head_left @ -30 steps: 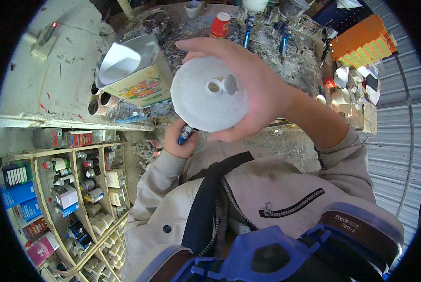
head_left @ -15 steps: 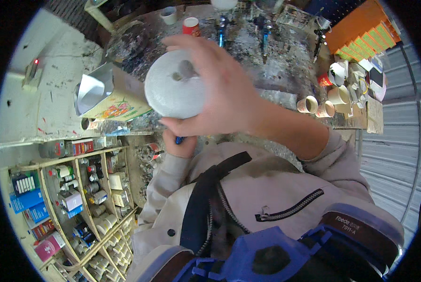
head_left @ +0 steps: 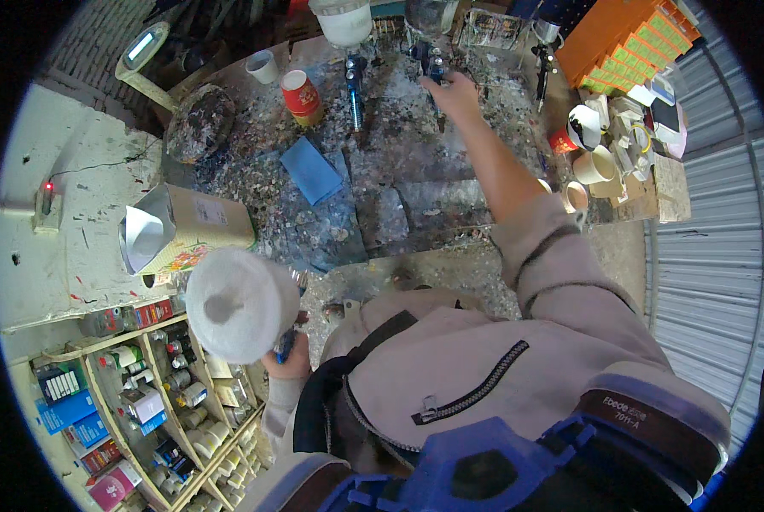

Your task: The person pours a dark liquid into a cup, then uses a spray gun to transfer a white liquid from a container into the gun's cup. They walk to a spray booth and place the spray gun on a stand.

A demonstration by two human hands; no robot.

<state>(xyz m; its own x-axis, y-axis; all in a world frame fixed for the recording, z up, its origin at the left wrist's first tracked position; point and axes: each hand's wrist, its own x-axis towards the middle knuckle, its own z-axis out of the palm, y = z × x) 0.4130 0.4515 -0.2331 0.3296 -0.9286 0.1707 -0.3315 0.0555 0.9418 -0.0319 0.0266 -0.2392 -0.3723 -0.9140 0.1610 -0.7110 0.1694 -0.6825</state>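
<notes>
Left hand (head_left: 290,357) clamped on spray gun handle, its white cup (head_left: 231,303) low by chest. Right hand (head_left: 453,88), a second ago cupping that cup, now off it, fingers closing on second spray gun (head_left: 429,58) far across bench (head_left: 416,196); grip unclear.

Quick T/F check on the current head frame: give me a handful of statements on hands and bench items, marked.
1. The left hand holds a spray gun with a white cup. True.
2. The right hand rests in the person's lap. False: it is stretched out to a spray gun at the far side of the bench.
3. A blue cloth lies on the bench. True.
4. The red paper cup lies tipped over. False: it stands upright.
5. The orange boxes sit at far left. False: far right.
</notes>
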